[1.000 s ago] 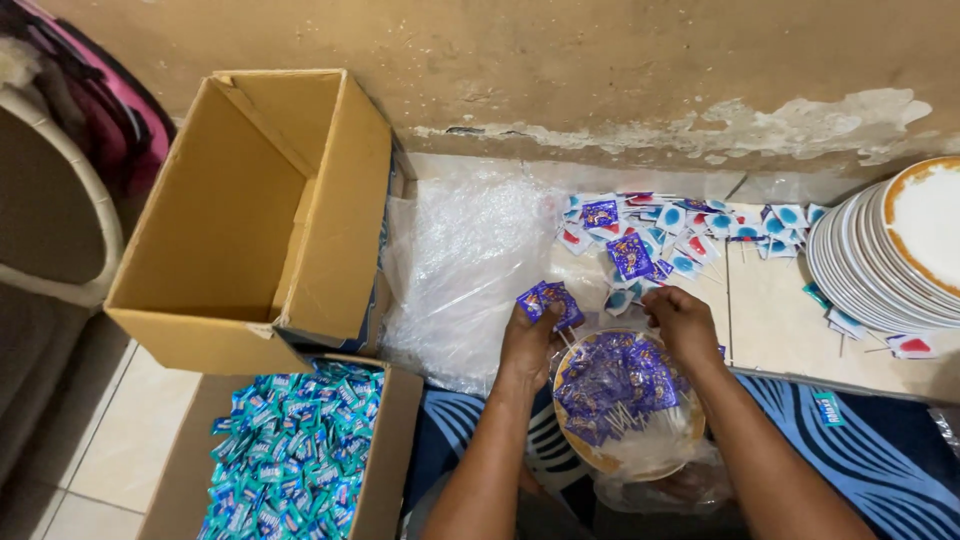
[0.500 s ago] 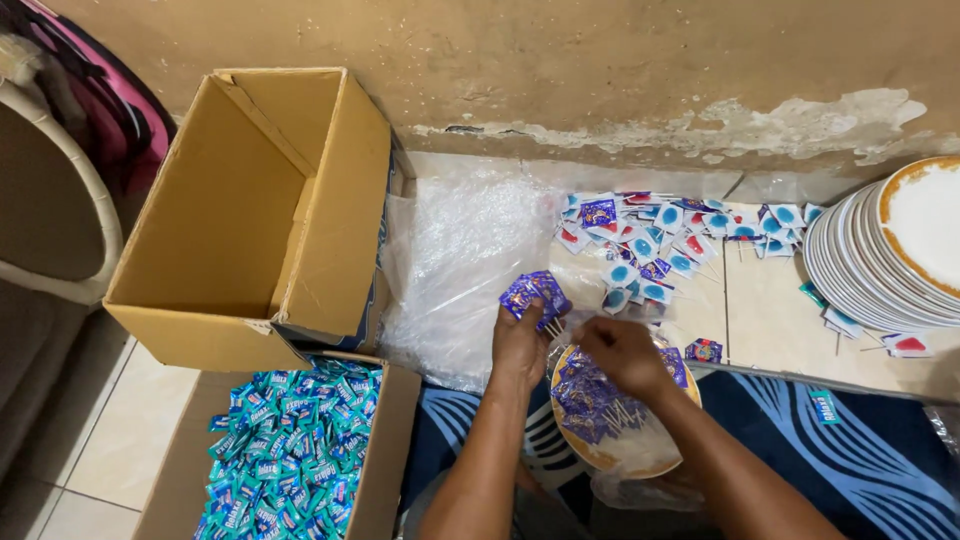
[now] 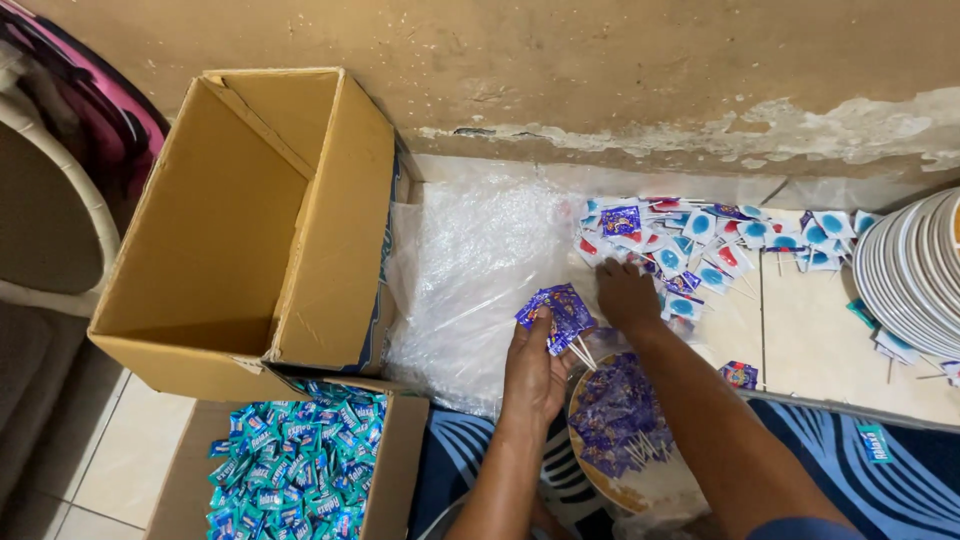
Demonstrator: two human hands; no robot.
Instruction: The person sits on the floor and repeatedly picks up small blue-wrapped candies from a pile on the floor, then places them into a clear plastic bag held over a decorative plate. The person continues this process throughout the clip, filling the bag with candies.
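Left hand point(image 3: 533, 372) fingers clenched round purple lollipop bunch point(image 3: 557, 315) — right hand point(image 3: 626, 296) fingers on blue lollipop pile point(image 3: 700, 245), grip unclear.

Flags in my left hand point(image 3: 533, 372): purple point(image 3: 556, 313).
Flag pile: blue, red, white point(image 3: 700, 240).
Sweets: turquoise point(image 3: 285, 470).
Box: brown point(image 3: 250, 220).
Cloth: blue-striped point(image 3: 860, 470).

Home floor: tiles point(image 3: 820, 350), plates point(image 3: 915, 275), chair point(image 3: 50, 215).
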